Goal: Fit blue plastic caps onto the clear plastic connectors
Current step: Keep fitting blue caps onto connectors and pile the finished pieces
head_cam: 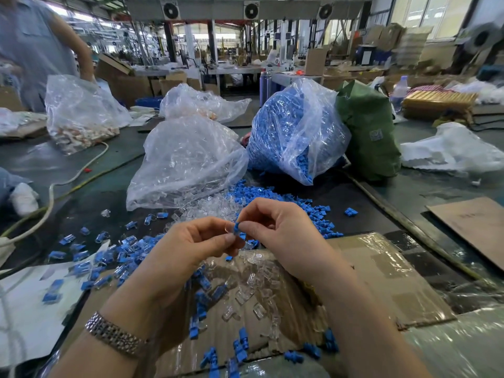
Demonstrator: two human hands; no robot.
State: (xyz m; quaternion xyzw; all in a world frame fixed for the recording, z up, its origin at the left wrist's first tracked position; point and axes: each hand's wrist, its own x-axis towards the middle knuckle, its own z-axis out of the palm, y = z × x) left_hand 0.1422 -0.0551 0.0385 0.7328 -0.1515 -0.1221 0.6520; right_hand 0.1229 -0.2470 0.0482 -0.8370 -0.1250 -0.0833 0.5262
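My left hand (195, 242) and my right hand (275, 227) meet above the table's middle. The left thumb and fingers pinch a clear plastic connector (228, 230). The right fingertips pinch a small blue cap (237, 228) pressed against that connector. Loose clear connectors (253, 293) lie on the cardboard below my hands. Loose blue caps (319, 214) spread behind my right hand. Connectors fitted with blue caps (120, 257) lie in a heap to the left.
A clear bag of connectors (188, 159) and a clear bag full of blue caps (289, 132) stand behind the piles. A green sack (368, 132) leans at the right. Taped cardboard (381, 274) covers the near table. A person (35, 45) stands far left by another bag (79, 115).
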